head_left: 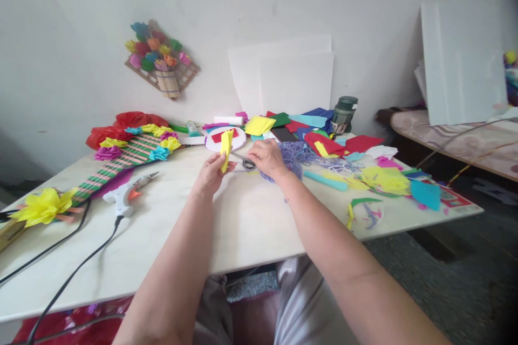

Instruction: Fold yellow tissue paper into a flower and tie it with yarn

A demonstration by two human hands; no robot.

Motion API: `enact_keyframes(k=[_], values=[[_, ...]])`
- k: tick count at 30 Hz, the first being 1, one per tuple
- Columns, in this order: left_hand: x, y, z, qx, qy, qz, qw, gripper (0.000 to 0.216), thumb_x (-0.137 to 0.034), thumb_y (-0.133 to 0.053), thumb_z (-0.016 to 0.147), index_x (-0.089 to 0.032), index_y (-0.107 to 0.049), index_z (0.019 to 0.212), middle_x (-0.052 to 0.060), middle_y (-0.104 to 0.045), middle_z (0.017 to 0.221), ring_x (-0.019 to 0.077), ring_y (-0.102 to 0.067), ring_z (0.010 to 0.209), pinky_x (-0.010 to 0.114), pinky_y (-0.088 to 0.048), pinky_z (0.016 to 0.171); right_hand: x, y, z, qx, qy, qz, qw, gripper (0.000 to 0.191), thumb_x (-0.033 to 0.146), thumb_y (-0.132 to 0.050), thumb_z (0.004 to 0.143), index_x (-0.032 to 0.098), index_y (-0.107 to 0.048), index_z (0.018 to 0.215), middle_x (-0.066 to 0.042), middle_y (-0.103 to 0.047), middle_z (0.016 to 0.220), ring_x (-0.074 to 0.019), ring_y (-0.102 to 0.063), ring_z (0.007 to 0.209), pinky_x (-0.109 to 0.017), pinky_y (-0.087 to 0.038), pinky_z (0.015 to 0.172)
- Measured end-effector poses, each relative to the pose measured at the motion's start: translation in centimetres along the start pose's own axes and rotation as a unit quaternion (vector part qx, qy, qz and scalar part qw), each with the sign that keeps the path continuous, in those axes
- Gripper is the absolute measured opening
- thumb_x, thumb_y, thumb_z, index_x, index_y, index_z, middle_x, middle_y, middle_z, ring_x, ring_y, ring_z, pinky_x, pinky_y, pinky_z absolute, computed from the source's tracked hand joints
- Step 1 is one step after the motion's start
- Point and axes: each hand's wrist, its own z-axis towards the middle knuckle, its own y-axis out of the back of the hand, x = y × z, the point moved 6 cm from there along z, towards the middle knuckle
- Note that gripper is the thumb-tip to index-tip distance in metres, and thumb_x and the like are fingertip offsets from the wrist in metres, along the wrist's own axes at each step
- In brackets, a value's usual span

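In the head view my left hand (211, 175) pinches a folded strip of yellow paper (227, 145), held upright above the table. To its right, my right hand (267, 158) has its fingers closed at the dark handles of a pair of scissors (247, 164). The blades point left toward the yellow paper; whether they touch it I cannot tell. Just behind both hands lies a white oval piece (238, 145) with a red patch (223, 136) on it. A tangle of purple yarn (290, 154) sits beside and beyond my right wrist.
A white glue gun (123, 198) with a black cord lies on the left. Behind it rests a green-striped craft piece (109, 172) with paper flowers. Coloured paper sheets (259, 125), a dark jar (343, 114) and a turquoise roll (326, 180) occupy the back and right.
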Motion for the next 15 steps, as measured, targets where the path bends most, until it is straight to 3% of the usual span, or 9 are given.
enact_keyframes(k=[3,7,11,15], values=[[0.9,-1.1,-0.4,0.077,0.065,0.006,0.995,0.026,-0.025,-0.067,0.068,-0.012,-0.061,0.090,0.008,-0.065,0.082,0.0151,-0.064,0.068,0.024,-0.052,0.063,2.0,-0.9,0.1,0.033,0.051,0.012,0.998,0.022,0.032,-0.051,0.082,0.019,-0.067,0.076,-0.004,-0.060,0.077,-0.0165,-0.049,0.077,-0.031,-0.028,0.077],[1.4,-1.3,-0.5,0.091,0.091,0.014,0.992,0.022,-0.024,-0.066,0.069,-0.011,-0.060,0.085,0.008,-0.065,0.073,0.0135,-0.063,0.061,0.023,-0.052,0.061,2.1,-1.2,0.0,0.046,0.038,0.027,0.998,0.023,0.032,-0.050,0.082,0.018,-0.067,0.076,-0.005,-0.060,0.076,-0.0154,-0.050,0.073,-0.028,-0.031,0.072],[0.6,-0.4,-0.1,0.031,0.046,-0.022,0.998,0.015,-0.021,-0.065,0.070,-0.012,-0.058,0.080,0.004,-0.061,0.063,0.0086,-0.058,0.054,0.016,-0.048,0.051,0.7,-1.0,-0.1,0.049,0.004,0.047,0.998,0.021,0.031,-0.052,0.081,0.018,-0.066,0.072,-0.003,-0.061,0.073,-0.0139,-0.051,0.069,-0.025,-0.033,0.067],[-0.9,2.0,0.3,-0.101,-0.054,-0.120,0.986,0.012,-0.019,-0.063,0.072,-0.013,-0.057,0.080,0.000,-0.056,0.061,0.0054,-0.055,0.053,0.012,-0.046,0.050,-2.4,0.5,-0.6,0.005,-0.070,0.051,0.996,0.020,0.031,-0.051,0.081,0.020,-0.066,0.074,-0.002,-0.064,0.076,-0.0130,-0.053,0.069,-0.023,-0.033,0.063]])
